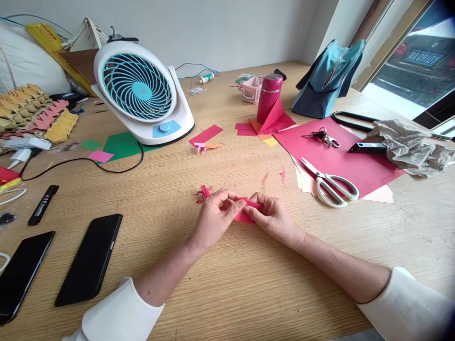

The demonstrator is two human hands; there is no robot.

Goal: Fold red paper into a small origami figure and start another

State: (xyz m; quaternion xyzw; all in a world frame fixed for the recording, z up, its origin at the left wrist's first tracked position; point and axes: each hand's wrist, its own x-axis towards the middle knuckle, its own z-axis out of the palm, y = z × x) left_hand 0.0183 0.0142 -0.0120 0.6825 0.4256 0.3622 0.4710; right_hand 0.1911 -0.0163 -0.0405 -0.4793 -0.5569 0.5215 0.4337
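A small piece of red paper (245, 217) with a folded upper edge is held between both hands, just above the wooden table (227, 289). My left hand (217, 214) pinches its left side between thumb and fingers. On the right side, my right hand (273, 215) grips the folded strip the same way. Fingers cover part of the paper. Close behind my left hand lies a small folded red paper figure (204, 193). Farther back, a pink and orange folded paper figure (201, 148) rests near a red paper strip (206, 135).
White-handled scissors (332, 183) and keys (323, 137) lie on red sheets (305, 137) at right. A fan (138, 90) stands back left, its cord on the table. Two phones (90, 258) and a marker (43, 204) lie left. A red flask (269, 94) and blue bag (320, 80) stand behind.
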